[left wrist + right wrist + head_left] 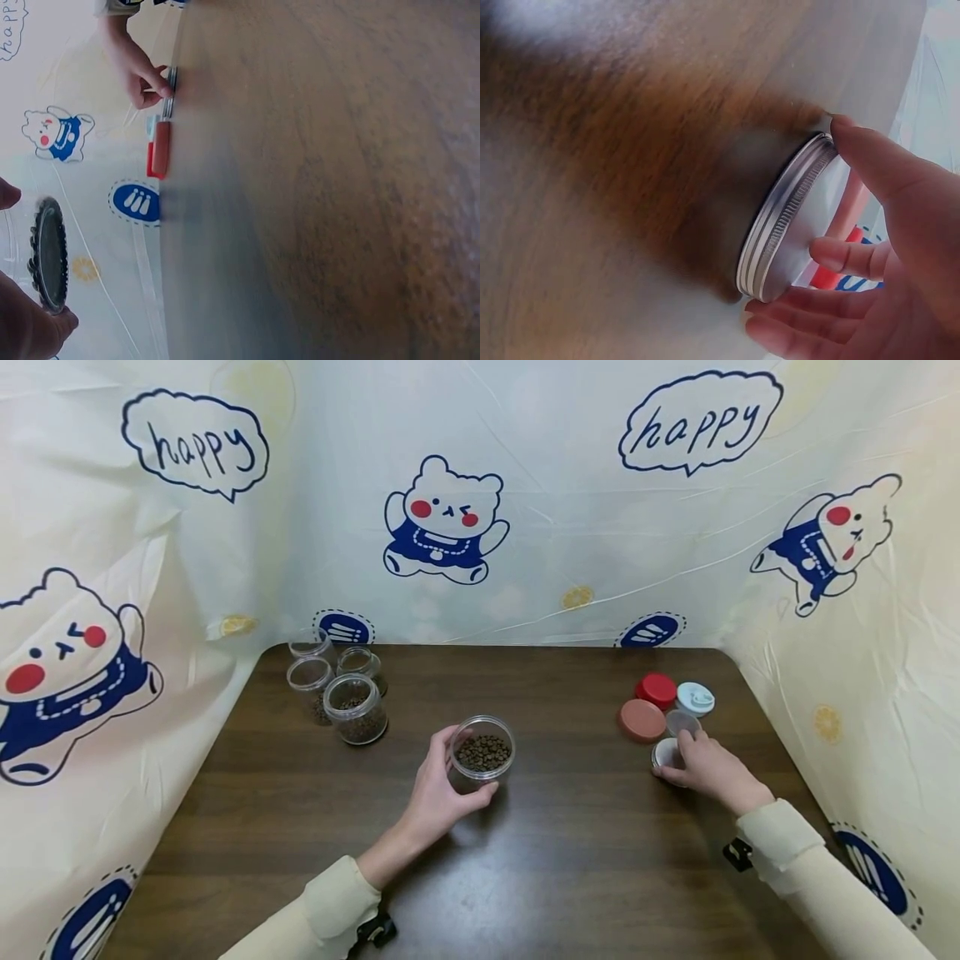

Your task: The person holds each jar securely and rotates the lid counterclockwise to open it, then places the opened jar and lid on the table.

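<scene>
My left hand (442, 789) grips a clear round jar (483, 720) from its left side, the thumb along the near side. Small brown beans (482, 753) lie inside it, and the jar carries no lid. In the left wrist view the jar's base (51, 255) is off the table. At the right, my right hand (712, 768) holds a silver screw lid (787, 225) by its rim, thumb on one edge and fingers on the opposite edge. The lid is at or just above the tabletop; I cannot tell whether it touches.
Several open clear jars (356, 720) with dark contents stand at the back left. Beside the right hand lie a dark pink lid (642, 721), a red lid (656, 690), a light blue lid (695, 698) and a translucent lid (682, 722). Printed sheets (555, 543) enclose the brown table (562, 877).
</scene>
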Motion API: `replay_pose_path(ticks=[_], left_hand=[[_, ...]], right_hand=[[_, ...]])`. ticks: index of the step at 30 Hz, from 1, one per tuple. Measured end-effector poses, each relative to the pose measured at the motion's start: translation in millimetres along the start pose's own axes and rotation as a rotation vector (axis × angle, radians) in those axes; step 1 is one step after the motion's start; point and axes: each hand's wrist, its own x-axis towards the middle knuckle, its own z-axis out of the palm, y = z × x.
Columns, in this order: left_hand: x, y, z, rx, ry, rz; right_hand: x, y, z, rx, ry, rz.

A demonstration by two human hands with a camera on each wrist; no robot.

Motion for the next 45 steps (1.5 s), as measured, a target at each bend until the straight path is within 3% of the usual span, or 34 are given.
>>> replay_pose_path(ticks=[6, 10, 15, 20, 26, 33, 38, 45], left_hand=[[-1.3, -1.3, -6.6, 0.038, 0.017, -0.010], [-1.6, -1.2, -16.1, 0.085, 0.053, -0.022], [0.6, 2.0, -33.6, 0.140, 0.130, -0.026], [6.2, 6.4, -57.9, 0.167, 0.256, 0.006], [12.9, 10.5, -92.9, 0.163, 0.477, 0.023], [18.5, 11.7, -128.5, 0.132, 0.687, -0.023], [17.6, -2.9, -153.2, 0.152, 0.785, -0.053], [12.4, -26.0, -175.1, 0.184, 0.829, -0.257]], right_hand=[[-4.6, -2.5, -4.0, -0.081, 0.020, 0.013], [-11.8, -18.0, -12.4, -0.143, 0.118, -0.042], [-16.0, -47.1, -21.0, -0.138, 0.248, -0.147], [-19.9, -72.6, -26.2, -0.153, 0.340, -0.242], [-21.9, -91.4, -29.0, -0.155, 0.359, -0.305], [-20.2, -97.4, -30.0, -0.145, 0.358, -0.324], [-18.8, -97.1, -29.7, -0.145, 0.350, -0.326], [-18.4, -99.5, -29.9, -0.145, 0.356, -0.331]])
